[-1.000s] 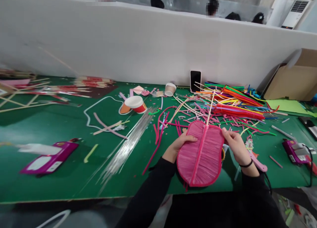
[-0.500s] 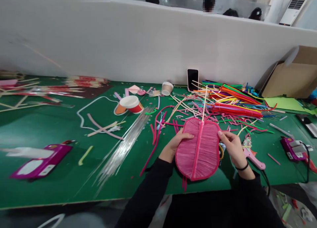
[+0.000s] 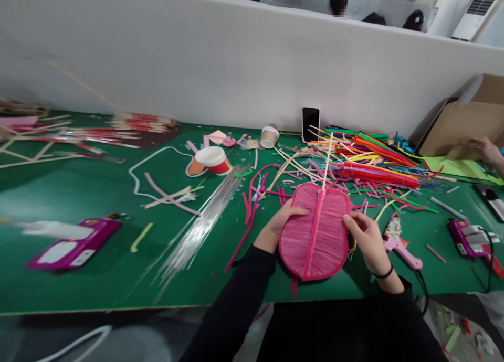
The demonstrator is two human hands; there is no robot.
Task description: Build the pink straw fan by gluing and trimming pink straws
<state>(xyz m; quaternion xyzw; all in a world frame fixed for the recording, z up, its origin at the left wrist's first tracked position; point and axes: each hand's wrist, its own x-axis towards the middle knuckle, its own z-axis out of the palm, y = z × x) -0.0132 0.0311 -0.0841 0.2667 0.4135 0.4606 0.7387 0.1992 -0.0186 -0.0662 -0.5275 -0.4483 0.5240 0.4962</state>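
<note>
A pink hand fan (image 3: 299, 236) with a fuzzy pipe-cleaner rim and centre rib is held above the table, its thin pale stick (image 3: 328, 160) pointing away from me. My left hand (image 3: 282, 223) grips its left edge, thumb on the front face and fingers hidden behind. On the right edge, my right hand (image 3: 364, 236) pinches the rim between thumb and fingers. Loose pink pipe cleaners (image 3: 252, 225) lie to the left of the fan. A pink glue gun (image 3: 403, 249) rests just right of my right hand.
Colourful pipe cleaners (image 3: 378, 168) are heaped behind the fan. Metal wires (image 3: 197, 236), a paper cup (image 3: 216, 161) and a purple device (image 3: 79, 244) lie leftward. A phone (image 3: 311, 124) leans on the partition. At far right, another person's hand (image 3: 486, 151) is near a cardboard box (image 3: 452, 126).
Another person's hand has come into view at the far right by the box. The camera view has shifted slightly. Both my hands keep hold of the fan.
</note>
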